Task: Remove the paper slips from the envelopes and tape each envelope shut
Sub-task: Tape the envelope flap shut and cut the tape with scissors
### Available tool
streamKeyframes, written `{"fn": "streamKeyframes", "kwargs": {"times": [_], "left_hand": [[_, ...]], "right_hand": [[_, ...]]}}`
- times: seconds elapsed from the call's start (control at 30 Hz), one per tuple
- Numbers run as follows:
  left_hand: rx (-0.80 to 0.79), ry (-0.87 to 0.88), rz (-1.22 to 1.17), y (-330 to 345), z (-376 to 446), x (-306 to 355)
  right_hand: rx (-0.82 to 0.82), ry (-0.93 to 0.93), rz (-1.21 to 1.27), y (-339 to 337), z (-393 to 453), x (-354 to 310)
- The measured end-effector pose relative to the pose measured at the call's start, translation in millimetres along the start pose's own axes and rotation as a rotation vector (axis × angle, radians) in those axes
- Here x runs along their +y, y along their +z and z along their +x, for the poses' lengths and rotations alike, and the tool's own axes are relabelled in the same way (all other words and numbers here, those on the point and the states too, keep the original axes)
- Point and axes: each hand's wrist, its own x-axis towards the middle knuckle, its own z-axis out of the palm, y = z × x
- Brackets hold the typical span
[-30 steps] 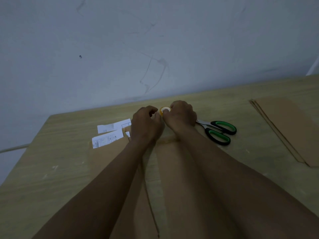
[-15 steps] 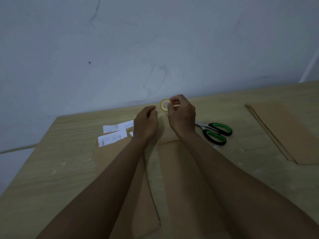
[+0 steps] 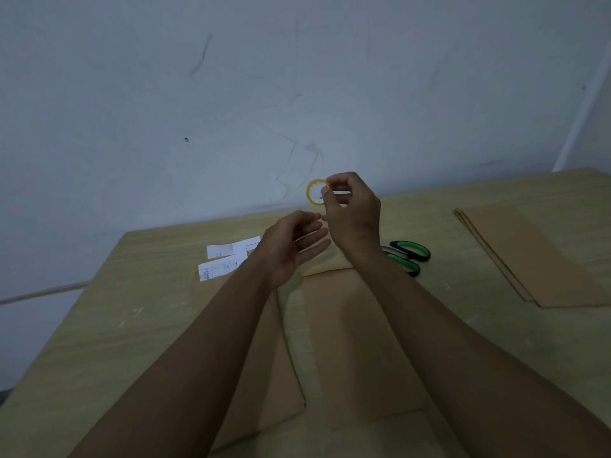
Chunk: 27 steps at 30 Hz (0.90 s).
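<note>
- Head view: right hand pinches the yellow tape roll in its fingers, raised at 12 o'clock above the envelope on the desk.
- Left hand hovers, fingers loosely apart, empty.
- Paper slips lie at 10 o'clock, scissors at 2 o'clock.
- Judged step: taping; next, find the tape's free end and pull.

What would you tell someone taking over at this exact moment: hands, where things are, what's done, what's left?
Right hand pinches the tape roll, raised above the table.
Left hand open, holding nothing, just below it.
Two envelopes lie under the forearms; a stack of envelopes sits far right.
Paper slips lie out at left; scissors right of the hands.
Whether any envelope is taped cannot be told. Left: pull tape, cut, seal, then the stack.
</note>
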Motion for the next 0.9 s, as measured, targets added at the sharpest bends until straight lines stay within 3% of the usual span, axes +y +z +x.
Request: {"fn": "streamKeyframes", "kwargs": {"times": [0.1,0.23,0.37,0.9], "left_hand": [[0.046,0.008,0.0,-4,-5,-1],[0.118,0.011,0.181,-12,-10,-6],[0.185,-0.037,0.394,-18,-15,-12],[0.362,-0.02,0.736,-23,-19,-25]], "right_hand": [[0.009,0.007,0.026,-1,-6,2],[-0.014,0.058,-0.034,-1,-17,15],[-0.069,0.041,-0.169,-9,-38,35],[-0.33,0.083,-0.366,-23,-61,48]]}}
